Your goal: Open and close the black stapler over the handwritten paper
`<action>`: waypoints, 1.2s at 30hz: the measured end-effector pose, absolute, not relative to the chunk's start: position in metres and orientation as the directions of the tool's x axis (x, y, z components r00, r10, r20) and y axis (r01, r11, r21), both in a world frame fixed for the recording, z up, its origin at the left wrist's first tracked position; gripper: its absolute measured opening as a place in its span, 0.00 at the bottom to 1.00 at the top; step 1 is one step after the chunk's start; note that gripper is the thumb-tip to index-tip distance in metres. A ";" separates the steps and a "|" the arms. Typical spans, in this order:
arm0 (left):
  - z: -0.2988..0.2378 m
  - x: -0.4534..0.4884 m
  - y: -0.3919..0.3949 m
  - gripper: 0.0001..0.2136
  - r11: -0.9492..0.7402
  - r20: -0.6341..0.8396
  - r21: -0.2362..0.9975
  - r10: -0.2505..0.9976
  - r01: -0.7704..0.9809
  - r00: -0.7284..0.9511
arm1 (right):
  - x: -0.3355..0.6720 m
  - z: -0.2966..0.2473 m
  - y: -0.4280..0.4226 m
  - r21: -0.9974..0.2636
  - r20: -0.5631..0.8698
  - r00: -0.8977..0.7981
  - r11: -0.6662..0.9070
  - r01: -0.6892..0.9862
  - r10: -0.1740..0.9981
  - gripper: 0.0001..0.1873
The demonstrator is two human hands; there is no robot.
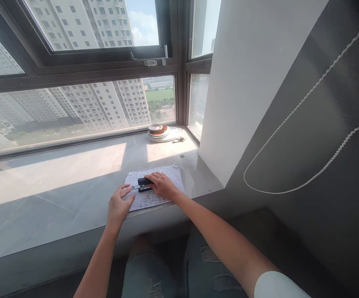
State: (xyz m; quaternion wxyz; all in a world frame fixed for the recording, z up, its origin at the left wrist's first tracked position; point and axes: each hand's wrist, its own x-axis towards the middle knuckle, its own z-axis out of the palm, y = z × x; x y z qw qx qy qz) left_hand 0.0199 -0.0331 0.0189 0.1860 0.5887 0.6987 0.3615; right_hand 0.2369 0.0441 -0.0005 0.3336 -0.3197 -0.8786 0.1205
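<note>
A black stapler (pixel 144 188) rests on sheets of written paper (pixel 150 200) on the windowsill, near its front edge. My right hand (pixel 162 186) is wrapped over the stapler's right end. At the stapler's left end a thin metal part (pixel 136 188) sticks out. My left hand (pixel 119 204) is beside that part, thumb and fingers curved and apart. Its fingertips come close to the metal part; whether they touch it I cannot tell.
A stack of round plates or lids (pixel 159 132) stands by the window corner, a small dark chain-like item (pixel 178 140) beside it. Tiny metal pieces (pixel 182 156) lie nearer. A white beaded cord (pixel 278 193) hangs at the right. The sill's front edge (pixel 58 238) runs above my knees.
</note>
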 end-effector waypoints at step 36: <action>-0.030 0.002 0.003 0.27 -0.144 0.279 0.289 0.958 0.946 0.061 | 0.398 0.002 0.033 -0.423 0.536 -0.179 0.446 0.789 0.825 0.20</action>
